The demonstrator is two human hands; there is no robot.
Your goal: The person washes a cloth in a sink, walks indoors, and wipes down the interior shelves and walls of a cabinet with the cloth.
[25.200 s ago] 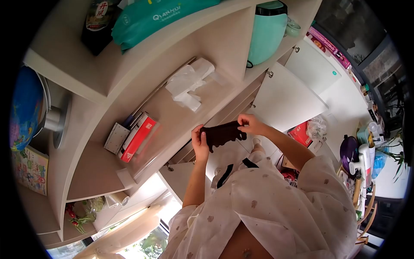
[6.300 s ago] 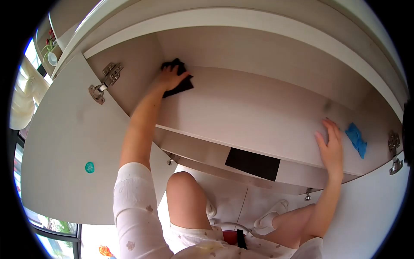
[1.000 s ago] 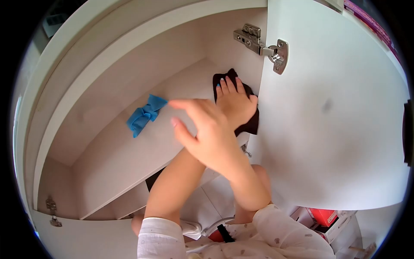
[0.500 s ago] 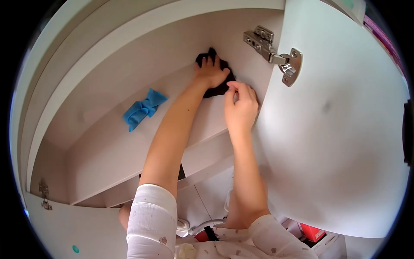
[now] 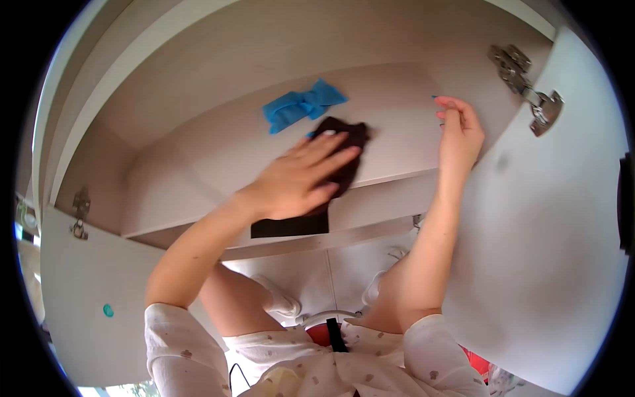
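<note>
A dark brown cloth [image 5: 346,159] lies at the front part of the white cabinet shelf [image 5: 390,126]. My left hand [image 5: 297,175] presses over it with fingers spread, gripping it against the shelf near the front edge; motion blurs the fingers slightly. Just behind the cloth rests a folded blue cloth [image 5: 301,106], which no hand holds. Off to the right, my right hand [image 5: 460,129] hovers over the shelf's right end. Its fingers are loosely bent and apart, with nothing visible in them.
On the right, an open white cabinet door [image 5: 529,258] hangs from a metal hinge [image 5: 526,86]. Another open door [image 5: 86,291] with its hinge [image 5: 81,215] is at the left. A black rectangular patch [image 5: 291,227] shows below the shelf edge.
My left hand has brought the dark cloth from the back right corner left and forward along the shelf. My right hand has moved away from it. The view has shifted.
</note>
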